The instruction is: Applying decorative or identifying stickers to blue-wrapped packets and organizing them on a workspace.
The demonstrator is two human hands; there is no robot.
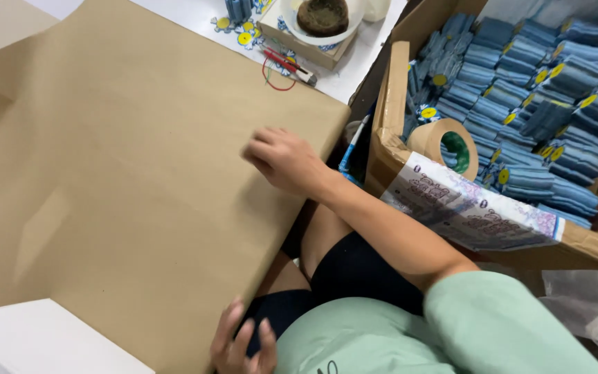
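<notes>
A large sheet of brown kraft paper [119,166] lies spread over the work surface and reaches my lap. My right hand [284,159] rests near its right edge with the fingers curled loosely, pressing on the paper. Down at the paper's near edge, my left hand [242,343] has its fingers spread against the edge close to my body. Neither hand grips anything that I can see.
A cardboard box [389,104] at the right holds several stacks of blue folded items and a roll of brown tape [446,144]. A printed sheet [472,211] drapes over its front wall. Behind the paper stand a white bowl [321,19] and a red-handled tool [291,66].
</notes>
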